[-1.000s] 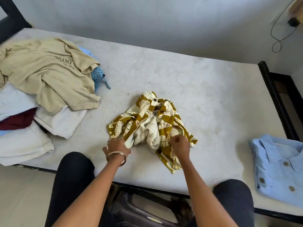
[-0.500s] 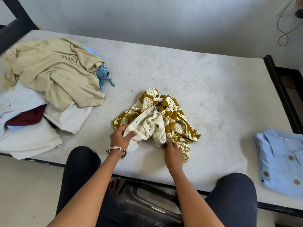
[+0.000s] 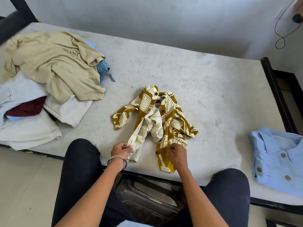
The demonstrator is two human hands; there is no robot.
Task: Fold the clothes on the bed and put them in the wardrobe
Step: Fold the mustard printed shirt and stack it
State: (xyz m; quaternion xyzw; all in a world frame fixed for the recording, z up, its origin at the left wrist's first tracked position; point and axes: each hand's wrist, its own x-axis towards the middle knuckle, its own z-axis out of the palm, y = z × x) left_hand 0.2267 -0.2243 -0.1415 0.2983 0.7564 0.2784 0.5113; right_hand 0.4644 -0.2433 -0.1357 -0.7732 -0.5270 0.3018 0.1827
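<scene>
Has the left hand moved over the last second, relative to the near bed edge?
Yes. The left hand, pinching the mustard shirt, has pulled back toward the near edge of the bed, drawing the shirt's hem with it.

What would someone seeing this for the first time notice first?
The mustard patterned shirt, crumpled mid-bed, with the left hand pinching its pale inside-out edge and the right hand gripping its front hem near the bed's front edge. Next, the pile of unfolded clothes at far left, topped by a beige tee. At far right lies a folded blue shirt.
</scene>
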